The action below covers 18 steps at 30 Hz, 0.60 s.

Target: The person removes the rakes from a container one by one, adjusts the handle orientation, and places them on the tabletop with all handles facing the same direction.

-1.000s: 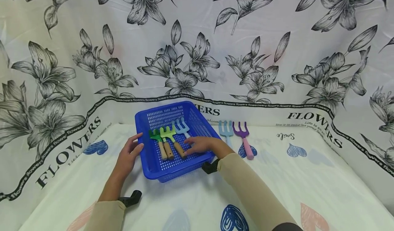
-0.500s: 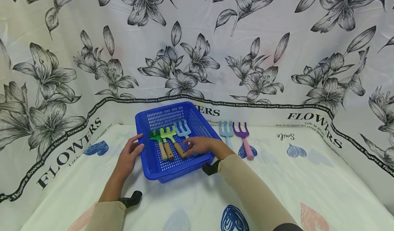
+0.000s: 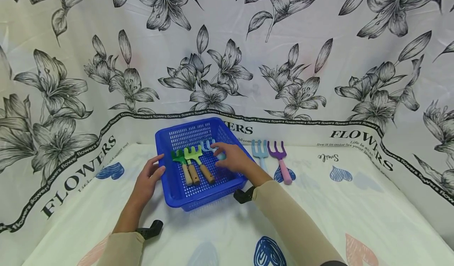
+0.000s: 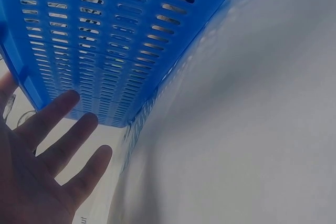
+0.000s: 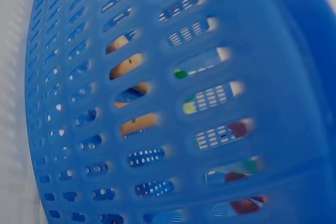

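Note:
A blue plastic basket (image 3: 173, 195) holds a dark green hand fork (image 3: 186, 171), a lime green hand fork (image 3: 198, 159) and another wooden handle (image 3: 194, 174) between them. In the head view my right hand (image 3: 234, 158) is inside the basket, thumb and forefinger around the handle of a light blue hand fork (image 3: 220, 155). The hand hides part of that fork. My left hand (image 3: 146, 177) touches the basket's left rim. In the left wrist view, the fingers (image 4: 71, 140) of that hand are spread and straight beside the slotted wall. The right wrist view mostly shows the basket's slotted wall (image 5: 294, 129).
Right of the basket, a second light blue hand fork (image 3: 260, 149) and a purple fork with a pink handle (image 3: 283, 165) lie on the white printed cloth (image 3: 312, 211). A flower-printed curtain (image 3: 227, 61) stands behind.
My right hand has moved up and away from me inside the basket, and the light blue fork's handle has risen with it. My left hand and the basket stay put.

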Tool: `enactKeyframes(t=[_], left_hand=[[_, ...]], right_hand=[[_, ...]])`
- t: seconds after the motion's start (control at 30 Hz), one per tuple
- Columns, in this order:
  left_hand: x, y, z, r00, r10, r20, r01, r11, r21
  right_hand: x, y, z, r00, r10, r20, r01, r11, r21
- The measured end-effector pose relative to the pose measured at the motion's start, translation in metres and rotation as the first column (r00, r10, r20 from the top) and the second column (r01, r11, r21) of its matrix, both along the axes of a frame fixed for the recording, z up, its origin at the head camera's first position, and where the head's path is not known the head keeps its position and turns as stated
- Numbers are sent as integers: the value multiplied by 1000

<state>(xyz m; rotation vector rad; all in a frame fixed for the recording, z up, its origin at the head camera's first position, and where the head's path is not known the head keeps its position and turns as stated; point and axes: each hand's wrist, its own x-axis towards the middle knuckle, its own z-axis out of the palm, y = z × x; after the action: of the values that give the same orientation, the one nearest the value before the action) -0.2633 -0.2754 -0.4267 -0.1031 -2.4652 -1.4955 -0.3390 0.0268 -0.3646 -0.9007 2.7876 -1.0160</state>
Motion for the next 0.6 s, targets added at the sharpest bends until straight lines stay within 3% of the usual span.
enactKeyframes(t=[0.33, 0.6], left_hand=[[1, 1, 2, 1000, -7, 6, 7, 1000, 10], [1, 0, 2, 1000, 1, 6, -1, 1000, -7]], right_hand=[[3, 2, 5, 993, -108, -50, 105, 993, -52], [3, 1, 5, 974, -216, -71, 206, 970, -128]])
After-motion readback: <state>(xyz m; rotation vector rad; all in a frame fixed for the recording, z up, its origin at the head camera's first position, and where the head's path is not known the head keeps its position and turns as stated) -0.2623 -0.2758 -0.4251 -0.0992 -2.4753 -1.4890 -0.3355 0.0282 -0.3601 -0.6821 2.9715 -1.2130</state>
